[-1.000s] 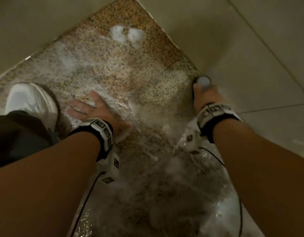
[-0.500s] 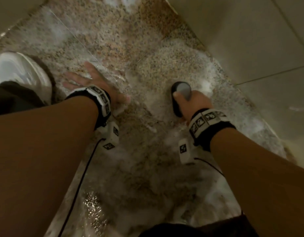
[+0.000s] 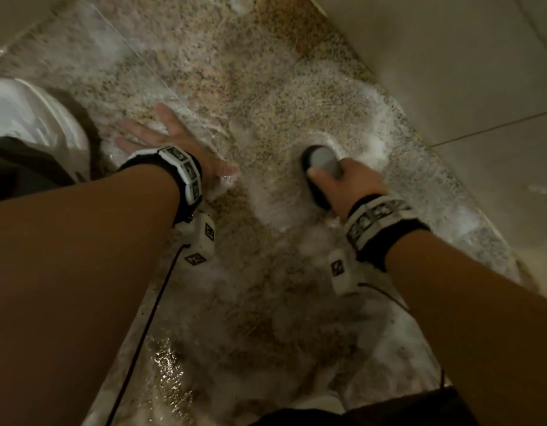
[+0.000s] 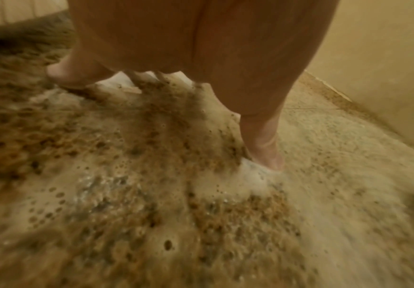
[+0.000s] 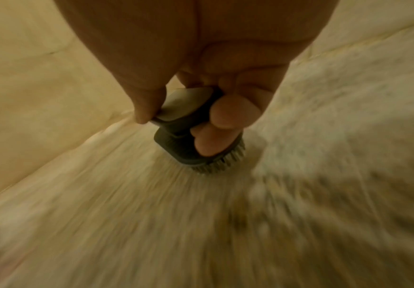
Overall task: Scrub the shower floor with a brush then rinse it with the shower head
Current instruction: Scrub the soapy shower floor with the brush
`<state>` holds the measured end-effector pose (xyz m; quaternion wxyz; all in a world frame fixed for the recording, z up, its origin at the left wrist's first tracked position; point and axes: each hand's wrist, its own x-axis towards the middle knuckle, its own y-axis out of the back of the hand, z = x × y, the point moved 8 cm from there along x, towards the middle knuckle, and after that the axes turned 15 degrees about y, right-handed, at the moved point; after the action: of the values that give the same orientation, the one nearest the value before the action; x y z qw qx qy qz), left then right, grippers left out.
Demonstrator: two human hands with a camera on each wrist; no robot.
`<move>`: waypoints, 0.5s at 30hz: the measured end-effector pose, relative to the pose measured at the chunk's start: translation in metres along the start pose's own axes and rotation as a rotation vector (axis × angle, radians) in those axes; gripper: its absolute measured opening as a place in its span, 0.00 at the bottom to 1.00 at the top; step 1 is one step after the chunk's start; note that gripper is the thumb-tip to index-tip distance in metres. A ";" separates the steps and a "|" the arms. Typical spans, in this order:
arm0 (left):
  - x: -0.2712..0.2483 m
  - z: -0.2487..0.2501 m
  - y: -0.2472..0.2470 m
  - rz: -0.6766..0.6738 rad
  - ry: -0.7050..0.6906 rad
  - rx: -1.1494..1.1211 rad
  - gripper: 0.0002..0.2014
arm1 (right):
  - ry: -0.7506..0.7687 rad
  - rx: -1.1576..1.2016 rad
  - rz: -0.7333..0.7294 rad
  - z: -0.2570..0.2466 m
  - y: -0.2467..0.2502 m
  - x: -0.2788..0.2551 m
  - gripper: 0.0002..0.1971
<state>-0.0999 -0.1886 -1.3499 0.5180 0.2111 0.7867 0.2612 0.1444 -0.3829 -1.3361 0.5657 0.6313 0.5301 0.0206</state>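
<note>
The speckled granite shower floor (image 3: 204,56) is wet and covered in white foam. My right hand (image 3: 349,186) grips a dark scrub brush (image 3: 320,162) with a grey top, bristles down on the foam. In the right wrist view my fingers curl round the brush (image 5: 183,140), whose bristles press the floor (image 5: 127,214); that view is motion-blurred. My left hand (image 3: 161,139) lies flat on the floor with fingers spread. The left wrist view shows those straight fingers (image 4: 262,142) pressing into suds on the floor (image 4: 102,194). No shower head is in view.
Beige tiled walls (image 3: 450,72) border the floor on the right and at the top left. A white shoe (image 3: 32,124) stands on the floor left of my left hand. Dark clothing (image 3: 389,407) shows at the bottom edge. Black wrist-camera cables (image 3: 149,315) hang over the wet floor.
My right hand has drawn the brush back from the right wall toward me across the foam. The left hand stays flat on the floor.
</note>
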 end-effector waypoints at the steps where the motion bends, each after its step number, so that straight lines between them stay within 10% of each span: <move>1: 0.000 0.000 0.000 -0.002 0.003 -0.004 0.81 | -0.077 0.023 0.074 0.015 0.017 0.009 0.35; 5: 0.000 0.003 0.002 0.005 0.009 -0.005 0.81 | -0.182 0.138 0.225 0.007 0.029 0.031 0.36; 10: 0.000 0.002 0.001 0.015 0.013 -0.015 0.80 | 0.155 0.069 -0.103 -0.069 -0.038 0.004 0.31; 15: 0.003 0.002 0.002 -0.003 -0.003 -0.003 0.82 | -0.215 0.194 0.220 0.056 0.034 -0.006 0.31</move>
<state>-0.0994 -0.1852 -1.3514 0.5201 0.2096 0.7856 0.2615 0.1986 -0.4187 -1.3279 0.5500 0.7355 0.3940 -0.0364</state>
